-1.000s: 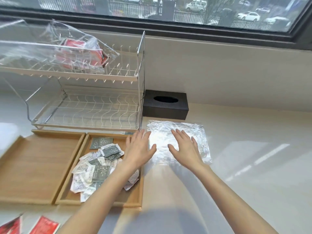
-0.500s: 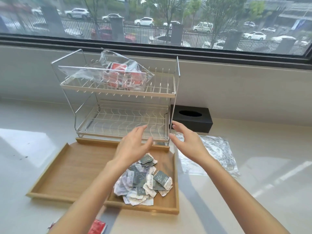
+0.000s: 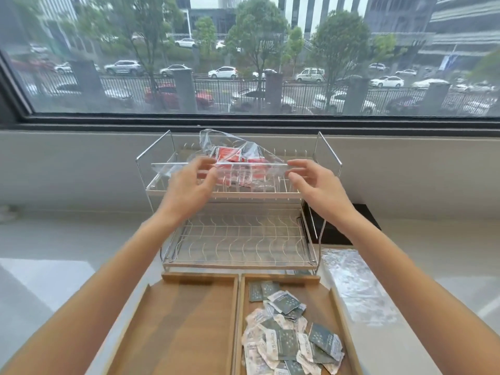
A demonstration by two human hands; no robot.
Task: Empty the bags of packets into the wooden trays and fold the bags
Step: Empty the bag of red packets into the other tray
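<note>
A clear plastic bag of red packets lies on the top shelf of a wire dish rack. My left hand and my right hand are raised in front of that shelf, one at each end of the bag, fingers spread and loosely bent; neither plainly grips it. Below the rack sit two wooden trays: the left tray holds nothing, the right tray holds a heap of grey-and-white packets. An empty clear bag lies flat on the counter right of the trays.
A black tissue box stands behind the rack's right side. The white counter runs along a wall under a wide window.
Both hands have lifted off the flattened bag on the counter, moved left and up to the rack's top shelf. The view has tilted upward with them.
</note>
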